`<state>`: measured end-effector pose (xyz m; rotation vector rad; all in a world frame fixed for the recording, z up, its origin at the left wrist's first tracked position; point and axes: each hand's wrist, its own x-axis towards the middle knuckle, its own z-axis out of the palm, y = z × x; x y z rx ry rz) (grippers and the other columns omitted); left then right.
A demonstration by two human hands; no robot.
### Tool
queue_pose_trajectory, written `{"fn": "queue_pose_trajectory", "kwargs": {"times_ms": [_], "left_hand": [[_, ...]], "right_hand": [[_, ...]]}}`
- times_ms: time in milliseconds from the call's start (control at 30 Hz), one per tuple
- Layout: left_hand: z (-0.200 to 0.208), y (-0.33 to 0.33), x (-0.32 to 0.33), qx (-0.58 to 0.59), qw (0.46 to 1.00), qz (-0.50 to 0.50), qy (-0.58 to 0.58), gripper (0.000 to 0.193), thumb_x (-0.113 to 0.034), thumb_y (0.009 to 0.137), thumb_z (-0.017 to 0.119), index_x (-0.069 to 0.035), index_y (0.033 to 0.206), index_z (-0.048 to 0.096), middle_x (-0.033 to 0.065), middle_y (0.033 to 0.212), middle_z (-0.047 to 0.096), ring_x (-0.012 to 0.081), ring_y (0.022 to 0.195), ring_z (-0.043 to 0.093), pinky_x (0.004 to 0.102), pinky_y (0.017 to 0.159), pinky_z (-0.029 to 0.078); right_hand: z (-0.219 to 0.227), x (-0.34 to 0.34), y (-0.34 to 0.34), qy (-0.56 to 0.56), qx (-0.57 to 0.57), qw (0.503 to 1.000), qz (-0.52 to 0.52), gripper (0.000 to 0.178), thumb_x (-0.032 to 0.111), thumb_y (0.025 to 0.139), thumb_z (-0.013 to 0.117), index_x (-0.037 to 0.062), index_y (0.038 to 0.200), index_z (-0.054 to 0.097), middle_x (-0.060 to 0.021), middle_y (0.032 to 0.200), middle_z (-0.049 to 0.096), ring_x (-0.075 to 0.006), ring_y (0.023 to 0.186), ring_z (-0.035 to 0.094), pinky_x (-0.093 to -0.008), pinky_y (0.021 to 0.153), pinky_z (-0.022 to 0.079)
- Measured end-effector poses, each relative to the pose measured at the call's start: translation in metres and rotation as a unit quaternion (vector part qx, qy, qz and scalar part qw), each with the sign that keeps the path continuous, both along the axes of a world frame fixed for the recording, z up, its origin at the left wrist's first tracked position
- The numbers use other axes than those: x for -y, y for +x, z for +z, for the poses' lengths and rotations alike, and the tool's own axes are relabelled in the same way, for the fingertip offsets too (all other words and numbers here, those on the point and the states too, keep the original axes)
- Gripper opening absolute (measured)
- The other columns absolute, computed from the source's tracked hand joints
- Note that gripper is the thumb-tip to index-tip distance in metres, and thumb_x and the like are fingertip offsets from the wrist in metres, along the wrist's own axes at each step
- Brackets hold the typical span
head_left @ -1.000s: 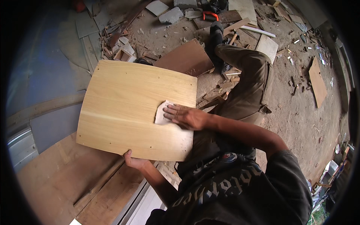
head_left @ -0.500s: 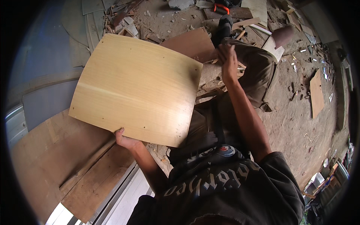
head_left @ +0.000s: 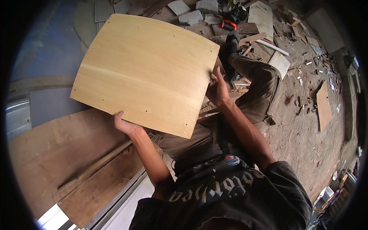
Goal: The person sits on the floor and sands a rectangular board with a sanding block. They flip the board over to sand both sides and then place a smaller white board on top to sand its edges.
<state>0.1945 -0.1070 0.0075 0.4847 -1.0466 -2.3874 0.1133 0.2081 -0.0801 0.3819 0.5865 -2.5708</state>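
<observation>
A light wood panel [head_left: 145, 73], pale yellow with a few small dark holes near its edges, is held up over my lap. My left hand [head_left: 125, 124] grips its near edge, the thumb on the upper face and the other fingers hidden beneath. At the right edge is my right hand [head_left: 218, 90], its fingers against the panel and partly out of sight behind it. Dark smudges mark the surface near that right edge.
Brown boards [head_left: 103, 180] lie at the lower left. A hammer [head_left: 248, 49] rests near my shoe [head_left: 232, 40]. Stone blocks [head_left: 191, 17], an orange-handled tool [head_left: 229, 24] and wood scraps litter the far floor. One thin board piece [head_left: 324, 106] lies at right.
The panel has moved away from me and slightly right. My right hand has come from beside the panel onto its right edge; my left hand has kept its grip.
</observation>
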Motion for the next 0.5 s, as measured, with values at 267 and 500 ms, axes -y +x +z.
{"fn": "queue_pose_trajectory", "kwargs": {"times_ms": [267, 500], "left_hand": [[0.019, -0.062, -0.032, 0.025, 0.992, -0.056, -0.106, 0.065, -0.009, 0.077, 0.060, 0.000, 0.141, 0.048, 0.0143, 0.130, 0.057, 0.0309, 0.121, 0.055, 0.0450, 0.103, 0.046], [-0.009, -0.070, -0.113, 0.073, 0.749, 0.034, -0.657, 0.063, -0.007, 0.091, 0.055, 0.008, 0.149, 0.035, 0.0305, 0.153, 0.040, 0.0361, 0.145, 0.039, 0.0424, 0.121, 0.029]], "right_hand": [[0.009, 0.014, 0.003, 0.042, 0.043, 0.996, -0.065, 0.067, 0.049, 0.099, 0.061, 0.0021, 0.144, 0.045, -0.0161, 0.136, 0.059, -0.0262, 0.120, 0.062, -0.0414, 0.103, 0.051], [-0.029, -0.046, -0.017, 0.191, 0.035, 0.962, -0.192, 0.059, 0.037, 0.096, 0.070, 0.0009, 0.138, 0.051, -0.0130, 0.128, 0.064, -0.0245, 0.114, 0.064, -0.0402, 0.099, 0.052]]}}
